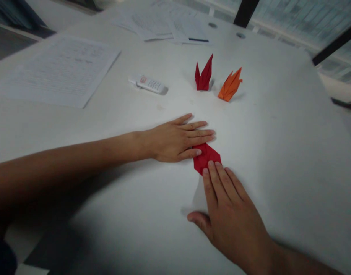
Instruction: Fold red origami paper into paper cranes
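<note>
Head view: the left hand (174, 142) lies flat, fingers spread, its thumb on a folded red paper (199, 163) on the white table (293, 160). The right hand (234, 214) rests its straight fingertips on that paper's near edge (thumb held out wide). Beyond are a red paper figure (203, 77), an orange paper figure (230, 86), a small white object (149, 84) and sheets of paper (60, 70).
</note>
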A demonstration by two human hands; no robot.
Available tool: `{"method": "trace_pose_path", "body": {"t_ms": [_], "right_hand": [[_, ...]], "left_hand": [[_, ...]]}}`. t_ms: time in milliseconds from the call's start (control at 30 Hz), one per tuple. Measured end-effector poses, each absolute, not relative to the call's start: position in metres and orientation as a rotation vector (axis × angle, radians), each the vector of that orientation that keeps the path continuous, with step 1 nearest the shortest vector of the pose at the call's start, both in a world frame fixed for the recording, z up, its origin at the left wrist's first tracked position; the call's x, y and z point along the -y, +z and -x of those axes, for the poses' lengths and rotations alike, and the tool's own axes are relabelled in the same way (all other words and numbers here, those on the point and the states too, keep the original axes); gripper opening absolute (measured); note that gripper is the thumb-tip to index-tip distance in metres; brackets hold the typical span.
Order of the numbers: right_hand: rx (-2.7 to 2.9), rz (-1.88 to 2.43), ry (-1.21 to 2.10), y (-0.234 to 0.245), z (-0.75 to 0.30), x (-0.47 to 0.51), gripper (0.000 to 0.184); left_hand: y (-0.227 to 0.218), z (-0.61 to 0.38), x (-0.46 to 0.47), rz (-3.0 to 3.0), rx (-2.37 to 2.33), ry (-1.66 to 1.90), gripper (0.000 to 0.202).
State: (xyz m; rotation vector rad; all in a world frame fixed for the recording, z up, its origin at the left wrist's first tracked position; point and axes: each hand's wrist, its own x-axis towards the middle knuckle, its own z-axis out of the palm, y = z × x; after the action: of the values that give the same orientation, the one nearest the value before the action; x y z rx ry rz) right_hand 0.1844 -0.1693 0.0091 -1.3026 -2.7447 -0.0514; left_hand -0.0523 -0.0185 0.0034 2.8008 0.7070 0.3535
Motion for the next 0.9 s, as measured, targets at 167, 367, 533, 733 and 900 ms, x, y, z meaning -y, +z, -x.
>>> {"method": "trace_pose_path", "body": {"t_ms": [167,367,533,733,900], "right_hand": [[2.698,1.271,-0.043,0.014,-0.185,0.162,0.077],[2.521,1.183,0.111,0.021,-0.193,0.136,0.025],[2.295,1.374,0.132,0.014,-0.211,0.106,0.025],[2.315,1.452,0.27,0.008,-0.216,0.097,0.021],[2.235,1.407,0.477,0.014,-0.208,0.103,0.01]], "left_hand": [[0.008,0.052,0.02,-2.848,-0.629,0.397,0.05],[0.013,0.049,0.023,-2.915,-0.606,0.423,0.052],[0.013,0.048,0.024,-2.872,-0.577,0.454,0.044],[0.009,0.048,0.025,-2.79,-0.635,0.503,0.056],[0.011,0.047,0.025,-2.758,-0.598,0.483,0.062]]}}
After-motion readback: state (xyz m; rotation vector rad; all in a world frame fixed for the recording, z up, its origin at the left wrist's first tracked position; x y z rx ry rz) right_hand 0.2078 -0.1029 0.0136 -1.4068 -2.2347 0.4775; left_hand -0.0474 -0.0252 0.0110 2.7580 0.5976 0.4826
